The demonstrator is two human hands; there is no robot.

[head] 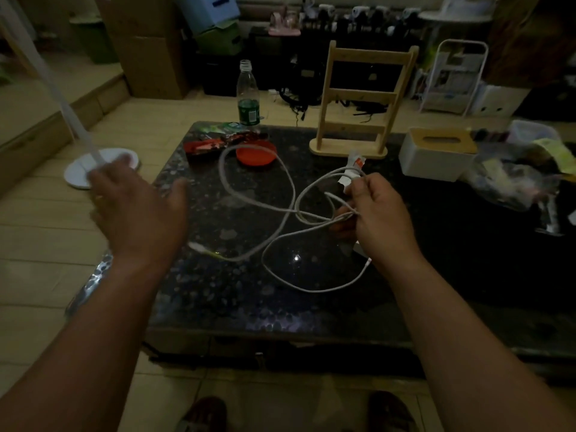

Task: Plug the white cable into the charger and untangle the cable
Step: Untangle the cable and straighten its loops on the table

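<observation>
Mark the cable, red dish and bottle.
cable [288, 177]: head view, on the far loop lying on the table.
red dish [256, 154]: head view, on its centre.
bottle [248, 112]: head view, on the green label.

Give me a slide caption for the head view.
Right hand pinches tangled white cable over dark table; left hand open.
</observation>
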